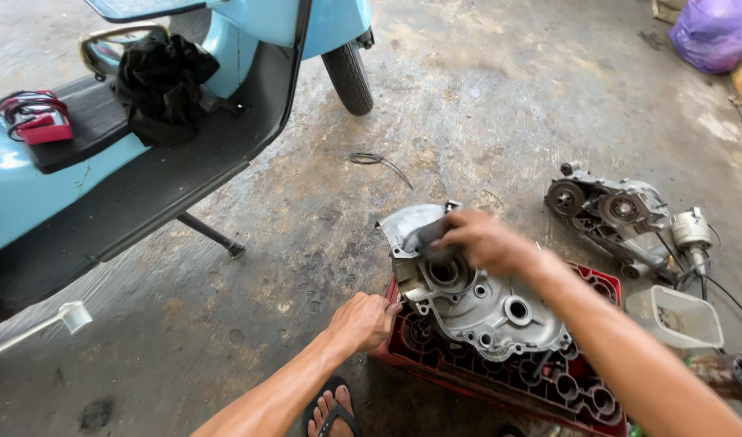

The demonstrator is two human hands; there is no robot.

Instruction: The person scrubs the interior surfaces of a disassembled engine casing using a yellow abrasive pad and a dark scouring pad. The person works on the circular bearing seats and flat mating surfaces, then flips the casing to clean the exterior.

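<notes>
A light-blue scooter (pixel 104 146) stands at the left on the concrete floor (pixel 484 105). At lower centre a red crate (pixel 549 380) carries a grey metal engine casing (pixel 476 299). A second engine assembly (pixel 613 218) lies well apart to the right. The left hand (pixel 363 321) is closed on the casing's near edge; the right hand (pixel 484 241) presses a dark rag (pixel 431 236) against its top.
</notes>
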